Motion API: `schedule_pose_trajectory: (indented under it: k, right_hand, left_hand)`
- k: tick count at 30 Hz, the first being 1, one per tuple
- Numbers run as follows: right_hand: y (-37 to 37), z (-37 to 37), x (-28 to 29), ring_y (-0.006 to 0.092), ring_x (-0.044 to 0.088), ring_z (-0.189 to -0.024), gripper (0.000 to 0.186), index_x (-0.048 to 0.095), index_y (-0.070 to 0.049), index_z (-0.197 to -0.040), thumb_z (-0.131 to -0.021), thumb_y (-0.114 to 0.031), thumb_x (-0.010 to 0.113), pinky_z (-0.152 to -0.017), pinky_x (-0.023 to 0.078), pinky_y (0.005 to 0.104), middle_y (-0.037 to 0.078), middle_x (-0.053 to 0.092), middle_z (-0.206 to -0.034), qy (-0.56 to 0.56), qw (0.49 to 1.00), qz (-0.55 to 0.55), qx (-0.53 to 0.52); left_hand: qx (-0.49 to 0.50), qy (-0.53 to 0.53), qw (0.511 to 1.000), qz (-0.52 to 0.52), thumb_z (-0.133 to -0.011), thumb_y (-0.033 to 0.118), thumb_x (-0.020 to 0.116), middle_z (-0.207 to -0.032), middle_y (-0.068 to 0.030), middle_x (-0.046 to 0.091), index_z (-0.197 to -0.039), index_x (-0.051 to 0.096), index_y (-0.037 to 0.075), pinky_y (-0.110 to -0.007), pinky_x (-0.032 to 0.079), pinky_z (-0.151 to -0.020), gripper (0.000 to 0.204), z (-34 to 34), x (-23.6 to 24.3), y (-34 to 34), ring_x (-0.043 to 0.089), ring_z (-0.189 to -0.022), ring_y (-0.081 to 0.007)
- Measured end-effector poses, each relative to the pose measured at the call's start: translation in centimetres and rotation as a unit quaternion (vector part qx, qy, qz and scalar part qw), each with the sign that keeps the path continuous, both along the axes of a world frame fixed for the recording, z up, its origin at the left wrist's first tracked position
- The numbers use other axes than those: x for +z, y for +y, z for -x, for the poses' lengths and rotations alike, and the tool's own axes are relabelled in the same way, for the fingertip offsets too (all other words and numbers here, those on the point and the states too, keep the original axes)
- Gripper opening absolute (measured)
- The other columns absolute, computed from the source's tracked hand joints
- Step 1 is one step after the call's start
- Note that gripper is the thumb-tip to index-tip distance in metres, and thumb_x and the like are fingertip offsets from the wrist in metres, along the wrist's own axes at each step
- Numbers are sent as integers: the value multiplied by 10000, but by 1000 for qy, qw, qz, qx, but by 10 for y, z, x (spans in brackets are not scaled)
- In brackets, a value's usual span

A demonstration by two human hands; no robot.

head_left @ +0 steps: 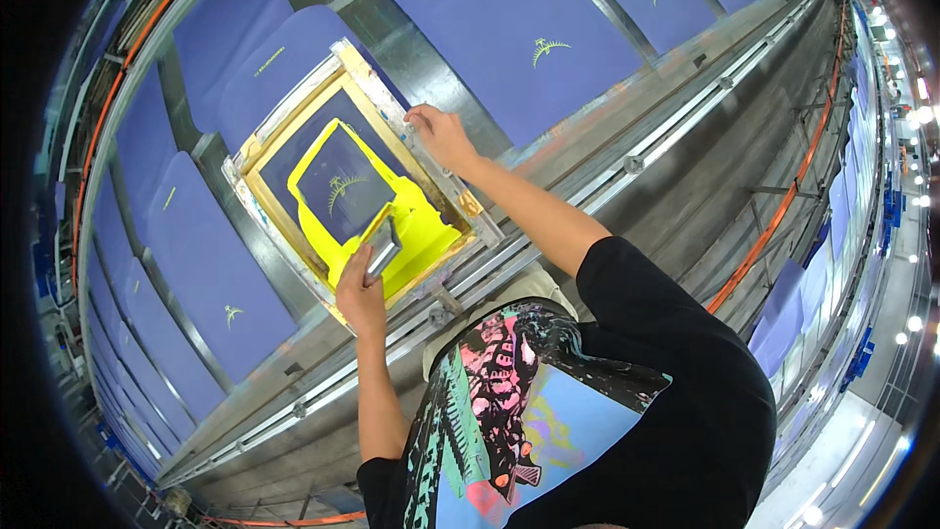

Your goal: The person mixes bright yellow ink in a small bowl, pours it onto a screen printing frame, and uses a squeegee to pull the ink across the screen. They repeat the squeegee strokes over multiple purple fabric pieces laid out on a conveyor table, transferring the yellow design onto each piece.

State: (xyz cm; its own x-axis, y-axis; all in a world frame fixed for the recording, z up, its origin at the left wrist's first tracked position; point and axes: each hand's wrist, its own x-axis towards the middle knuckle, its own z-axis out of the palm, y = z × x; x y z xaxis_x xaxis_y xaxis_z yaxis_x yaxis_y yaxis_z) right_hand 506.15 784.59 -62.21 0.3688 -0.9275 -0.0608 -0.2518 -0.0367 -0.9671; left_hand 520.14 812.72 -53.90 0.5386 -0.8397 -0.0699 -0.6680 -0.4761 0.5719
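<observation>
A screen printing frame (262, 198) lies tilted over a purple fabric panel on the long table. Bright yellow ink (423, 225) is pooled thickly at its near end and runs in a band around the small leaf-like design (342, 193) in the mesh. My left hand (362, 296) is closed around a squeegee (384, 243), whose ink-coated blade rests in the yellow near the frame's near-left part. At the right side of the frame, my right hand (443, 139) has its curled fingers on the edge; the fingertips are partly hidden.
Purple fabric panels (499, 29) with small yellow prints lie in rows along the table. A metal rail (627, 165) with clamps runs along its near edge. Past an aisle-like gap on the right, an orange hose (774, 225) stretches beside another table with purple pieces (783, 309).
</observation>
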Motion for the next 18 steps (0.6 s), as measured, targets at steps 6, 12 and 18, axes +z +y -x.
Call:
schedule_pose_trajectory:
  k: [6, 12, 18]
  right_hand:
    - [22, -2, 0, 355, 650, -660, 190, 715, -49, -1118, -1049, -188, 606, -654, 500, 433, 210, 681, -797, 9, 1000, 7, -20]
    - [22, -7, -11, 371, 681, -710, 207, 725, -50, -1122, -1043, -217, 633, -685, 525, 433, 204, 717, -852, 18, 995, 81, -51]
    - [19, -7, 17, 415, 707, -766, 193, 706, -59, -1099, -1058, -206, 589, -702, 533, 466, 216, 698, -814, 68, 997, -5, -18]
  left_hand:
    - [28, -44, 999, -13, -749, -129, 603, -1214, -135, 759, -1248, 763, 110, -365, 573, -869, 576, -41, 7, -6, 736, -1107, -290]
    - [-15, -71, 997, -23, -742, -45, 646, -1227, -82, 756, -1235, 765, 188, -367, 571, -898, 559, -64, 31, -49, 728, -1053, -302]
    - [-40, -63, 991, -112, -759, 25, 699, -1036, -113, 782, -1227, 767, 171, -417, 584, -780, 495, -96, 33, -85, 734, -859, -335]
